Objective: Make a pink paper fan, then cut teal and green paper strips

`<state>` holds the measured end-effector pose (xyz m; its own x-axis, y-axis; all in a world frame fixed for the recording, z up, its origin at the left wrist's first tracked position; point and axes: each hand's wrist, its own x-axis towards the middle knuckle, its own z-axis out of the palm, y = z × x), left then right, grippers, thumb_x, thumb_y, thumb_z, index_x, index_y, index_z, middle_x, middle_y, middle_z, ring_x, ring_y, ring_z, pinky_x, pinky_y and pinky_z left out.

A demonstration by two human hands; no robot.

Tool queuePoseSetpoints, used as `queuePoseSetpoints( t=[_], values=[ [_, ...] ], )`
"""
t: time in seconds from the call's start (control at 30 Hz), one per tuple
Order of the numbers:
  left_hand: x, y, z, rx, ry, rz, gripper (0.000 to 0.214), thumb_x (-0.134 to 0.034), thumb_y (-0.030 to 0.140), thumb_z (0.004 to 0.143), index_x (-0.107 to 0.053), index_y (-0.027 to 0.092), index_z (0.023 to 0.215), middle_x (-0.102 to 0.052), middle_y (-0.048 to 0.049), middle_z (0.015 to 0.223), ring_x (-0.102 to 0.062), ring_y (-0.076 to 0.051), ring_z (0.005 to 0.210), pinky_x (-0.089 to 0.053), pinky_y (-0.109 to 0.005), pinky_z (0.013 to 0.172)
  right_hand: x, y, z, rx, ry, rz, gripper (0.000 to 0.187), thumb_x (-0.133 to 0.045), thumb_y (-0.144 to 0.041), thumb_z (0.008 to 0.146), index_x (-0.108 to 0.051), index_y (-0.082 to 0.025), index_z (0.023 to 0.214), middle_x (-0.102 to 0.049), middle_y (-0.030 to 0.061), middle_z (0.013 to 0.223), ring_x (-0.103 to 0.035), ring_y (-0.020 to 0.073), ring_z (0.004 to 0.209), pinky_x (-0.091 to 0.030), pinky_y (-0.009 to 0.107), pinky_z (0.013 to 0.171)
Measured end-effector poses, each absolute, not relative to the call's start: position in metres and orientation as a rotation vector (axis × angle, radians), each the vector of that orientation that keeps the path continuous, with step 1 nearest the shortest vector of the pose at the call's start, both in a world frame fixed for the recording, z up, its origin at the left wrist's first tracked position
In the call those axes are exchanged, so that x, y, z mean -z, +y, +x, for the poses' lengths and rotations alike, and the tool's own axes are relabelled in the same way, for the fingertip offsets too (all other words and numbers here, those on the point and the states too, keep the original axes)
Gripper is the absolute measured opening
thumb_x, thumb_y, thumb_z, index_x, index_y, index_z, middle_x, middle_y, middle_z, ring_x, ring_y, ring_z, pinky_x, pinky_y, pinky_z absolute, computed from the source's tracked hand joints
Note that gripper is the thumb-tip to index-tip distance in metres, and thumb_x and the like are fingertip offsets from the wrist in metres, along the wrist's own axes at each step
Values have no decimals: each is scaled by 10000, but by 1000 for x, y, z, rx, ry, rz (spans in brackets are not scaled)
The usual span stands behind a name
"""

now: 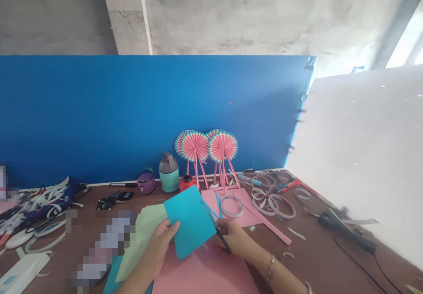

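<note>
Turquoise paper is pinched in the left hand above a pink sheet; the right hand grips dark scissors, blades seemingly at the paper's edge; a white object's blue marking is too small to read.

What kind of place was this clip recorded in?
Probably a paper-craft workstation in a bare concrete room: finished pink paper fans, loose tape rolls and a blue partition beneath an unfinished-looking concrete ceiling.
</note>
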<state>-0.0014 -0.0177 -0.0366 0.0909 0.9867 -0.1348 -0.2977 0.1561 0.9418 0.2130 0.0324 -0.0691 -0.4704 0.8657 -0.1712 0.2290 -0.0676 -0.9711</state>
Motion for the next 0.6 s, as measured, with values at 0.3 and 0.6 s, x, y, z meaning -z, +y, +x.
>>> queuePoseSetpoints(
  t=[0.3,0.6],
  values=[
    [37,-20,-1,-1142,945,951,386,-608,421,778,-658,182,1077,-714,-108,1018,-648,-275,900,-494,-383,785,76,36,212,-1599,-1615,-1154,164,-574,-200,575,-557,-152,731,-489,-71,453,-407,58,372,-288,165,368],
    [30,-23,4,-1114,1018,944,426,-666,469,703,-676,188,1024,-719,-101,1007,-649,-289,902,-502,-387,779,69,33,210,-1571,-1596,-1117,123,-520,-177,582,-543,-151,700,-505,-65,432,-387,51,346,-261,163,353]
  ],
)
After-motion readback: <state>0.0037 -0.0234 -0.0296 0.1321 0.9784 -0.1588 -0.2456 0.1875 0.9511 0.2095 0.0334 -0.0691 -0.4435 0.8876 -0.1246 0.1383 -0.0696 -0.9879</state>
